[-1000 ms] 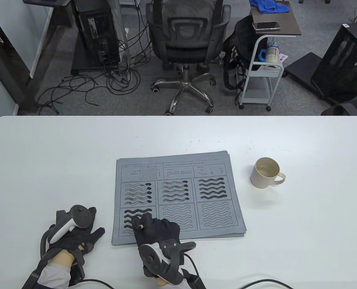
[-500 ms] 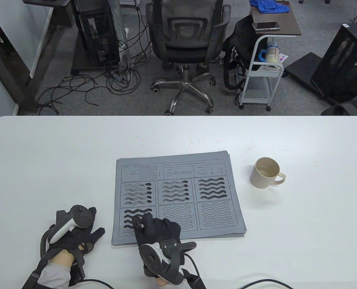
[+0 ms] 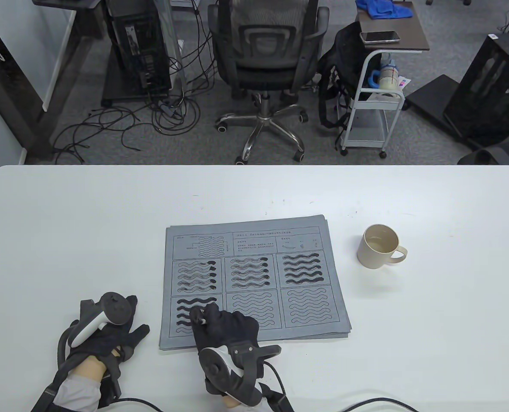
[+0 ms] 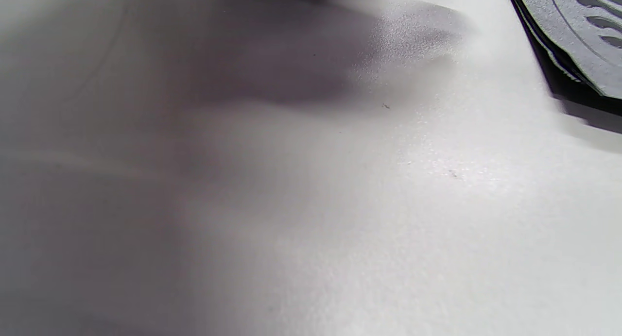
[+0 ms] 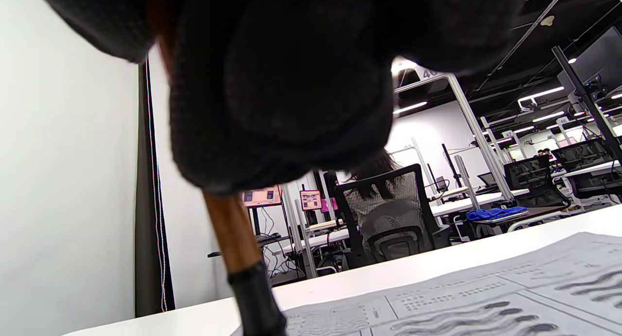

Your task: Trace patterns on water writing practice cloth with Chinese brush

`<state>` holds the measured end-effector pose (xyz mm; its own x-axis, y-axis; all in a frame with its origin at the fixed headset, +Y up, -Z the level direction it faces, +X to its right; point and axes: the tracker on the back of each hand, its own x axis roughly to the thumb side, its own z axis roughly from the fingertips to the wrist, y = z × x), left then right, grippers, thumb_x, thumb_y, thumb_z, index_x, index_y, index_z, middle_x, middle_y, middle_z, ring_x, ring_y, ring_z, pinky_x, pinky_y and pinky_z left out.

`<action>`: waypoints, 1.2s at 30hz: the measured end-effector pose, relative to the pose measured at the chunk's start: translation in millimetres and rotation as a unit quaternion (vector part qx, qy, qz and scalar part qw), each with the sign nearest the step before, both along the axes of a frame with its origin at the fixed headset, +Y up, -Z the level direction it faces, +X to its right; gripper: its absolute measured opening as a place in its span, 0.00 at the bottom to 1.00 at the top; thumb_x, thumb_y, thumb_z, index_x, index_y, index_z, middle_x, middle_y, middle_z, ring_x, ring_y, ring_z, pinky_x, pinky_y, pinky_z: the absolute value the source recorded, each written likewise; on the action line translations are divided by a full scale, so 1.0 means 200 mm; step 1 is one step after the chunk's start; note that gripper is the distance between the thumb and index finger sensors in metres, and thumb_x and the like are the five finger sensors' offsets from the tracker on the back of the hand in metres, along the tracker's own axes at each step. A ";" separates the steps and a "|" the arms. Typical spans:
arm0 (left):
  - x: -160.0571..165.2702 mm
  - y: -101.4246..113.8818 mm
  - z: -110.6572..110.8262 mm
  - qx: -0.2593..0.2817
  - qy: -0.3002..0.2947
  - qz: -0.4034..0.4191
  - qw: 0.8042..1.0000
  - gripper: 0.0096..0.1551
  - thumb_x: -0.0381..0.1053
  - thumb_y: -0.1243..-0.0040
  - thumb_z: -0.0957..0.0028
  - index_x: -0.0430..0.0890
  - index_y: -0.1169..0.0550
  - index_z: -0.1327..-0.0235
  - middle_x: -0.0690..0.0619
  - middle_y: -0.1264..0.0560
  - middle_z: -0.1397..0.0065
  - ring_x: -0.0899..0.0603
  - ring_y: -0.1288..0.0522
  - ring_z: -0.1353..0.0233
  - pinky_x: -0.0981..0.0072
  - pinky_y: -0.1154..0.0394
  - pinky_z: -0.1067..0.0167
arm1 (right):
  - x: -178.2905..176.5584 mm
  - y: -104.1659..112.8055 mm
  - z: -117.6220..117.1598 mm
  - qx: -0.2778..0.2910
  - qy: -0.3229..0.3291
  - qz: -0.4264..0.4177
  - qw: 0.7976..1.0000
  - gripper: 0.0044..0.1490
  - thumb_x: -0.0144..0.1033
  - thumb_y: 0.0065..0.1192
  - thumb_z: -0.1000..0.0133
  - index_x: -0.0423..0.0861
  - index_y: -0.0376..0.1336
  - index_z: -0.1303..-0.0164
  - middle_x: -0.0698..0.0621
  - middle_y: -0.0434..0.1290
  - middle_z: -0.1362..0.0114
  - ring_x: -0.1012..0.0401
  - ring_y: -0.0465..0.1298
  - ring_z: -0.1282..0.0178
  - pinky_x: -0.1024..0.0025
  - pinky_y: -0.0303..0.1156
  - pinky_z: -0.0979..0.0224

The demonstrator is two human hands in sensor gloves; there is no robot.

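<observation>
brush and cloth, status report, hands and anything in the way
Right hand grips brush, working the cloth's bottom-left panel. Left hand rests flat on table, beside the cloth. Mug stands apart to the right; nothing obstructing.

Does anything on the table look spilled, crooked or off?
Nothing stands out. The cloth lies flat, slightly turned on the table; the cup stands upright beside it, no spill visible. The right hand holds the brush.
</observation>
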<state>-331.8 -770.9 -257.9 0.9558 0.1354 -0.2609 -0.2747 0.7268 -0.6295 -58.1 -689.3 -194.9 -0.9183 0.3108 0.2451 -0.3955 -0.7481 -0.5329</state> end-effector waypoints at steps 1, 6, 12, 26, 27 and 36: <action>0.00 0.00 0.00 0.000 0.000 0.000 1.000 0.47 0.72 0.60 0.42 0.64 0.68 0.23 0.46 0.69 0.14 0.35 0.74 0.20 0.20 0.70 0.32 | 0.00 0.00 0.00 0.000 0.000 0.000 1.000 0.27 0.52 0.65 0.42 0.40 0.78 0.58 0.47 0.89 0.66 0.58 0.85 0.69 0.54 0.77 0.54; 0.00 0.00 0.00 0.000 0.000 0.000 1.000 0.47 0.72 0.60 0.43 0.64 0.68 0.23 0.45 0.69 0.14 0.35 0.74 0.20 0.20 0.70 0.32 | 0.00 0.00 0.00 0.001 -0.001 -0.002 1.000 0.27 0.52 0.65 0.42 0.40 0.78 0.57 0.47 0.89 0.66 0.58 0.85 0.69 0.54 0.77 0.54; 0.00 0.00 0.00 0.000 0.000 0.000 1.000 0.47 0.72 0.60 0.43 0.64 0.68 0.23 0.46 0.69 0.14 0.35 0.74 0.20 0.20 0.70 0.32 | 0.02 0.03 0.02 0.017 0.001 -0.014 1.000 0.27 0.53 0.65 0.42 0.40 0.78 0.57 0.48 0.89 0.65 0.58 0.85 0.69 0.54 0.77 0.53; 0.00 0.00 0.00 0.001 0.000 0.000 1.000 0.47 0.72 0.60 0.42 0.64 0.68 0.23 0.45 0.69 0.14 0.35 0.74 0.20 0.20 0.70 0.32 | 0.00 0.03 0.05 0.001 0.066 -0.068 0.995 0.27 0.53 0.64 0.42 0.42 0.77 0.55 0.48 0.89 0.63 0.58 0.85 0.67 0.55 0.77 0.51; 0.00 0.00 0.00 0.001 0.000 0.000 1.000 0.47 0.72 0.60 0.43 0.64 0.68 0.23 0.46 0.69 0.14 0.35 0.74 0.20 0.20 0.70 0.32 | -0.01 0.03 0.06 0.000 0.075 -0.066 0.995 0.27 0.54 0.64 0.42 0.42 0.77 0.54 0.49 0.89 0.62 0.59 0.85 0.66 0.55 0.77 0.50; 0.00 0.00 0.00 0.000 -0.001 0.002 1.000 0.47 0.72 0.60 0.43 0.64 0.68 0.23 0.45 0.69 0.14 0.35 0.74 0.20 0.20 0.70 0.32 | -0.06 -0.01 0.07 -0.017 0.125 -0.064 0.990 0.27 0.55 0.64 0.43 0.45 0.77 0.53 0.51 0.90 0.60 0.60 0.86 0.64 0.57 0.78 0.48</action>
<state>-331.5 -771.1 -258.4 0.9559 0.1385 -0.2588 -0.2757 0.7264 -0.6295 -70.4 -690.8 -181.5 -0.7834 0.4322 0.4465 -0.6038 -0.6994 -0.3824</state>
